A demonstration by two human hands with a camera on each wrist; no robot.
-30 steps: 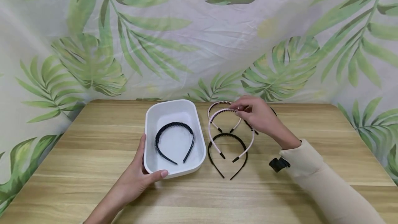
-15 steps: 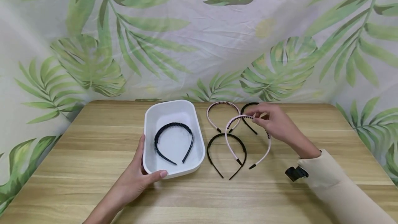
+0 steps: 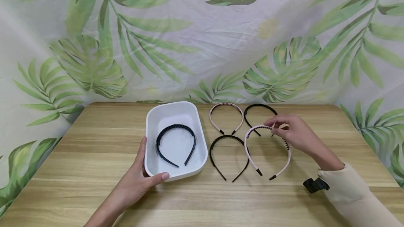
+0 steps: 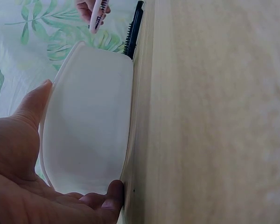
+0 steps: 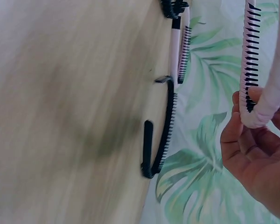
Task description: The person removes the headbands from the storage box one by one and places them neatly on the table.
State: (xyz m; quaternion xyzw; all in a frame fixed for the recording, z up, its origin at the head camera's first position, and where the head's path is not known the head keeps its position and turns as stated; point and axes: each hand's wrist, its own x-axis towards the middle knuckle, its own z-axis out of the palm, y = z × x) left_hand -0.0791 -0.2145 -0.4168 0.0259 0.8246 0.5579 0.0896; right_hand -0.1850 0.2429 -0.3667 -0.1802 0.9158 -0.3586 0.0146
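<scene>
My right hand (image 3: 295, 134) pinches the top of a pink headband (image 3: 249, 155) with black teeth, held above the table with its tips toward me. The right wrist view shows the fingers of that hand (image 5: 259, 154) around the band's bend (image 5: 255, 116). My left hand (image 3: 134, 181) grips the near left corner of a white tray (image 3: 204, 139), thumb on the rim. A black headband (image 3: 159, 139) lies inside the tray. In the left wrist view the left hand (image 4: 42, 172) spans the tray's outer wall (image 4: 88, 116).
On the wooden table (image 3: 94, 150), right of the tray, lie another pink headband (image 3: 210, 117), a black headband (image 3: 213, 157) in front of it and another black one (image 3: 247, 115) at the back right. A leaf-patterned cloth (image 3: 221, 45) hangs behind the table.
My right hand has moved right and toward me with the pink headband, off the spot above the other headbands at left. The left hand and the tray have stayed in place.
</scene>
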